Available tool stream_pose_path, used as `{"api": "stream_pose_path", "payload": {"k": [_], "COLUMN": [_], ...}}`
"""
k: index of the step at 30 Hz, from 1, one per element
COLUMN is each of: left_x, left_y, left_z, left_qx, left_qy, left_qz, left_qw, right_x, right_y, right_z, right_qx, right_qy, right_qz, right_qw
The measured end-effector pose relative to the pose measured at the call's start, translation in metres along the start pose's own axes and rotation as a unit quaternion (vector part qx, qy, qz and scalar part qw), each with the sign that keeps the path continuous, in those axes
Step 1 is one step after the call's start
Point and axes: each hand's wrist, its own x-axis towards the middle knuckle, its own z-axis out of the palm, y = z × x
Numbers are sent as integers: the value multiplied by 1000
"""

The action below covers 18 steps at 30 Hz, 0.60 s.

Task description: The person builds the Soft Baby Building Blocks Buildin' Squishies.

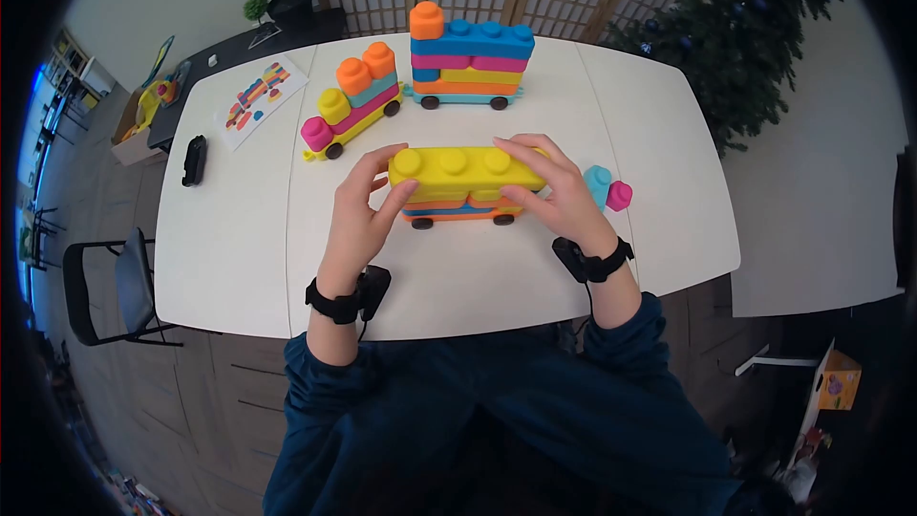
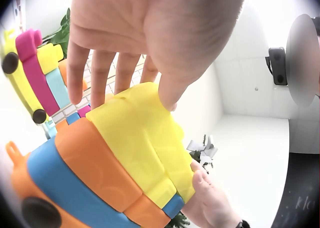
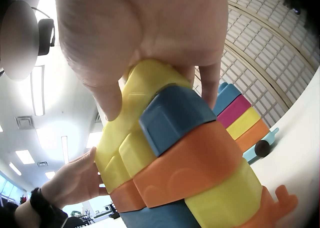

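Note:
A long yellow building block (image 1: 458, 172) with round studs tops a wheeled wagon of toy blocks. My left hand (image 1: 363, 220) holds its left end, thumb on the near side and fingers at the far side. At the right end my right hand (image 1: 565, 193) grips the same block, its thumb also on the near face. Below it, orange blocks (image 2: 95, 163), a blue block (image 2: 65, 178) and shorter yellow pieces form layers on an orange wheeled base (image 3: 280, 205). A dark blue block (image 3: 175, 115) shows under the yellow one at the right end.
A taller block wagon (image 1: 473, 62) and a lower yellow-based wagon (image 1: 353, 115) stand behind on the white table (image 1: 659, 258). Light blue (image 1: 598, 183) and pink blocks (image 1: 620, 196) lie beside my right hand. A printed sheet (image 1: 263, 100) and black case (image 1: 194, 161) lie at left.

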Motion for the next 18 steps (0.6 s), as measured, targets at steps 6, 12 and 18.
{"api": "stream_pose_path", "payload": {"k": [6, 12, 18], "left_x": [5, 12, 9], "left_y": [13, 16, 12], "left_z": [4, 9, 11], "left_qx": [30, 49, 40], "left_qy": [27, 33, 37], "left_qz": [42, 90, 28], "left_qw": [998, 994, 998], "right_x": [-10, -58, -76], "right_y": [5, 51, 63], "right_z": [-32, -56, -41], "right_qx": [-27, -354, -351], "right_qy": [177, 50, 57], "right_qz": [63, 378, 385], "right_qw": [982, 854, 852]}}
